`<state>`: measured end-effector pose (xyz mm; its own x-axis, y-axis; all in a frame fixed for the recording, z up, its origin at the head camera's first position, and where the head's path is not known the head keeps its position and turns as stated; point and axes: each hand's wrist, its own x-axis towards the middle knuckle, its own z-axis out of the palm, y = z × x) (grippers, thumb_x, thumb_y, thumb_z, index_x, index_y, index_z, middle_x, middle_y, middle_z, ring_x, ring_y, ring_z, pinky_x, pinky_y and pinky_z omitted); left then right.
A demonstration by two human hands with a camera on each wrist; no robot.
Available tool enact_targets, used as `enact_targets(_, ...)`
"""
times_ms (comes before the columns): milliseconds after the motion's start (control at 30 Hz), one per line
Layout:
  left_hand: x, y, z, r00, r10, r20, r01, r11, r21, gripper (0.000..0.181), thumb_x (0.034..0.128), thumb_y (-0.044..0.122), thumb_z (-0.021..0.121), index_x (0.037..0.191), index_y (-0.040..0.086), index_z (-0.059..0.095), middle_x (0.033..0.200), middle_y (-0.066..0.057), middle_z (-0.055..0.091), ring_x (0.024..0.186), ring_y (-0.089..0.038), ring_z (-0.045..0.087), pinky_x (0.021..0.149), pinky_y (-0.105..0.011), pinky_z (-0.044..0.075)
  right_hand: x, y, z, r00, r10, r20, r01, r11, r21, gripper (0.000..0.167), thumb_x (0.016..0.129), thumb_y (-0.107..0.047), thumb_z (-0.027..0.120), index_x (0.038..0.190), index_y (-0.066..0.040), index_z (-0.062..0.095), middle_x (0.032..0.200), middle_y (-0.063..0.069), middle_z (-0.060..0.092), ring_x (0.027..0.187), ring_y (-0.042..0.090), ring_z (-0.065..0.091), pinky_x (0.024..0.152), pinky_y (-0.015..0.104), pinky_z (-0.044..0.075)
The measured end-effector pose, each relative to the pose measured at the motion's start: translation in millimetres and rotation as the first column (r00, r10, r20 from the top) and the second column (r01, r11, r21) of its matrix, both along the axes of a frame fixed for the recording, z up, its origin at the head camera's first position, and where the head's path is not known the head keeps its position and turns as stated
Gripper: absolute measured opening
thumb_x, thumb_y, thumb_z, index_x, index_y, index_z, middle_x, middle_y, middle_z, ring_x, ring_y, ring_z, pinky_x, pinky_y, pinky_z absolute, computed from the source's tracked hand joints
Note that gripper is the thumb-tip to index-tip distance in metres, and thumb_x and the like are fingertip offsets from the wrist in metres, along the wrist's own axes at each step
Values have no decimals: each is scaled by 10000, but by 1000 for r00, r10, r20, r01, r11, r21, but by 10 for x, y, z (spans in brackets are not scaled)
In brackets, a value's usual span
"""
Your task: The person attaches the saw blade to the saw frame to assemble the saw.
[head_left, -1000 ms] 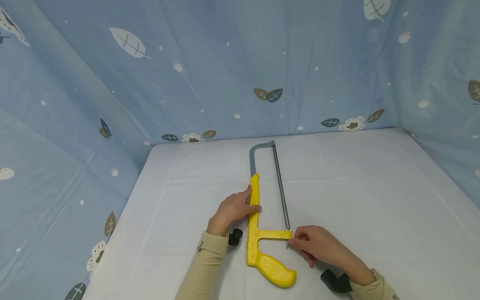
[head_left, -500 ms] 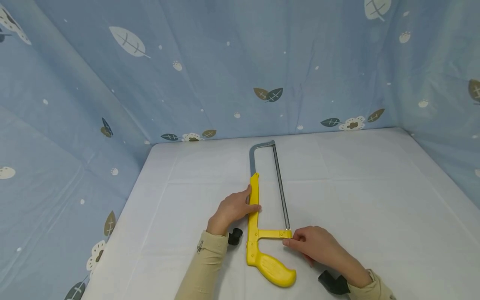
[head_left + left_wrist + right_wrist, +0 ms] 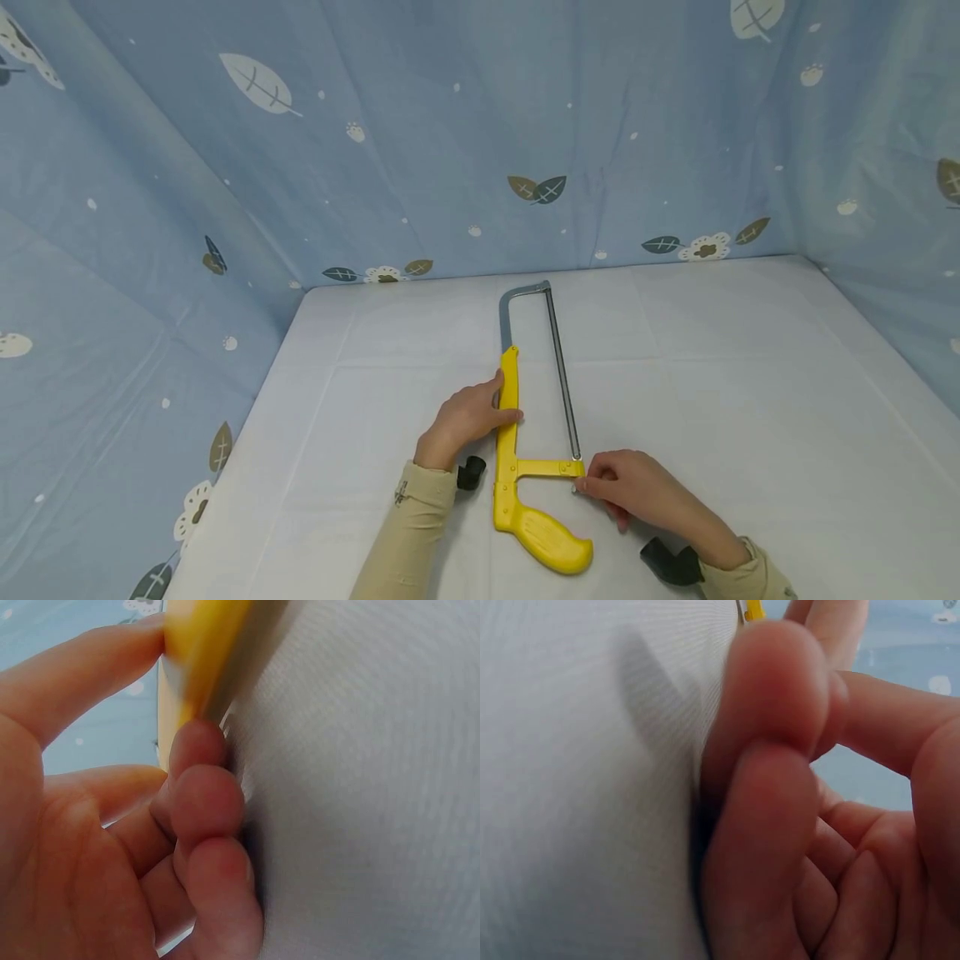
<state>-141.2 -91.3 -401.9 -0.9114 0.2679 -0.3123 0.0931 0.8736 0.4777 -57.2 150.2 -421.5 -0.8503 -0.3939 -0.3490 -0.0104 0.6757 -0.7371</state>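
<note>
A hacksaw (image 3: 545,540) with a yellow handle and grey front frame lies flat on the white table, handle toward me. Its blade (image 3: 562,375) runs along the right side. My left hand (image 3: 463,417) holds the yellow part of the frame, thumb across its top; in the left wrist view the yellow frame (image 3: 214,645) sits between thumb and fingers. At the blade's near end, my right hand (image 3: 637,487) pinches a small metal wing nut (image 3: 575,489), mostly covered by the thumb and fingers. The right wrist view shows curled fingers (image 3: 769,795) against the cloth, the nut hidden.
White cloth covers the table (image 3: 390,333). A blue leaf-patterned curtain (image 3: 450,125) hangs behind it and along both sides. Black wrist-worn pieces, one by the left wrist (image 3: 471,473) and one by the right (image 3: 671,564), sit close to the tabletop.
My right thumb slid left across the wing nut, covering it, then drew back to the right, so a bit of metal shows again. The left hand and hacksaw stayed still.
</note>
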Motion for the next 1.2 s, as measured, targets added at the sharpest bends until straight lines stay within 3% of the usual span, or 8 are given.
enact_targets(133, 0, 0, 0, 1000, 3, -1, -3, 1000, 8, 791, 806, 483, 588, 1428, 154, 226, 1326, -69, 444, 1076, -202, 475, 854, -379, 384, -6, 8, -9, 999, -30, 12, 31, 999, -21, 317, 791, -451, 617, 779, -144, 539, 481, -17, 495, 390, 170, 500, 389, 244, 336)
enact_targets(600, -1, -5, -9, 1000, 9, 2, -9, 1000, 11, 791, 804, 483, 591, 1427, 160, 227, 1326, -70, 444, 1075, -203, 474, 859, -378, 381, -8, 35, -24, 1000, 12, 25, -10, 999, -53, 329, 816, -463, 579, 739, -143, 577, 486, -21, 499, 398, 171, 510, 392, 245, 343)
enact_targets(967, -4, -5, -17, 1000, 20, 5, -21, 1000, 8, 792, 800, 490, 592, 1426, 167, 230, 1340, -63, 429, 1116, -207, 459, 885, -383, 371, 10, -34, 21, 999, -13, 31, 12, 999, 30, 376, 793, -529, 566, 722, -161, 590, 459, -20, 488, 388, 153, 485, 411, 257, 344)
enact_targets(1200, -7, -7, -18, 1000, 16, -1, -16, 1000, 11, 784, 803, 487, 588, 1425, 162, 238, 1343, -65, 426, 1134, -214, 451, 892, -391, 368, 13, -29, 19, 1000, 18, -3, -17, 999, 39, 349, 816, -506, 552, 716, -174, 592, 452, -36, 486, 390, 145, 486, 407, 238, 318)
